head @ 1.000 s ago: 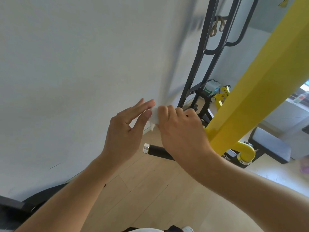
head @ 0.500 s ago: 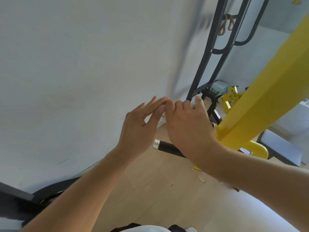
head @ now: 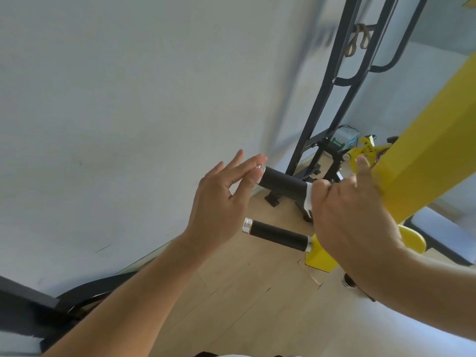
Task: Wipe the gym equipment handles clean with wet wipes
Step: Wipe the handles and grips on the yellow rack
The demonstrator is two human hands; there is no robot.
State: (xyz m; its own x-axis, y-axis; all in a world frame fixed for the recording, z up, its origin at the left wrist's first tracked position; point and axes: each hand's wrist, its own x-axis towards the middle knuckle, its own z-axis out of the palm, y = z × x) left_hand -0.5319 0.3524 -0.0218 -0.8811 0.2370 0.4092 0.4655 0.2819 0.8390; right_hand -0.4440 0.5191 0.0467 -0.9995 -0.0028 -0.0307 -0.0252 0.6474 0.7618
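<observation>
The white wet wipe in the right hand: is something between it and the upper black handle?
Nothing visible. The white wet wipe in the right hand already lies against the upper black foam handle.

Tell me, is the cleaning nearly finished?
Not yet, it seems. The right hand presses a white wipe around the upper black handle near its yellow end, while the left hand fingers steady its silver tip. The lower black handle is untouched now. Nothing shows which parts are already clean.
</observation>
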